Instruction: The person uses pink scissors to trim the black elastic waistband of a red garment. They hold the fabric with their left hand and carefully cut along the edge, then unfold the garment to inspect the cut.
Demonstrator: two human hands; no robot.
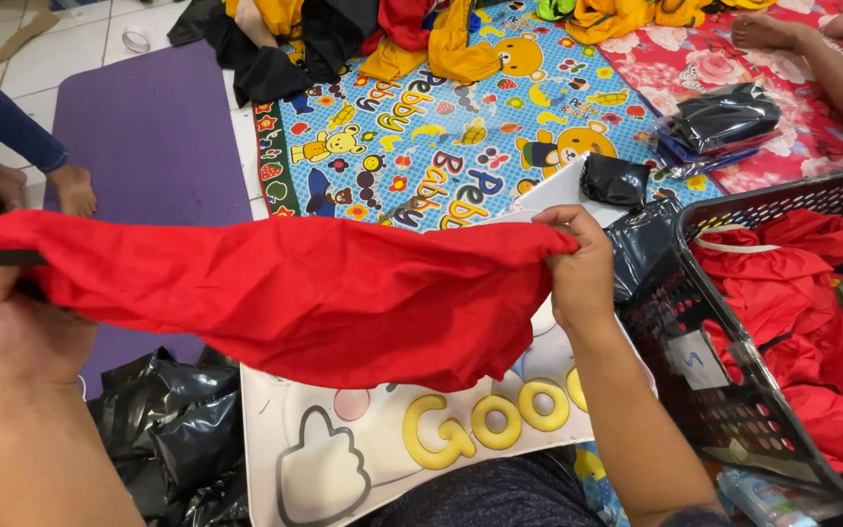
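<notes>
From the head view, the left hand (14,327) and right hand (578,268) each had fingers pinched shut on an end of the red garment (295,293), stretched taut above the white board (343,439). Folding seemed underway; next, the ends likely needed bringing together evenly. A black basket (724,381) stood right.

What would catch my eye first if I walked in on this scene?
The bright red cloth stretched across the middle, pinched at each end by the left hand and the right hand. Behind it lies a colourful cartoon play mat, and at the right a black basket holds more red cloth.
</notes>
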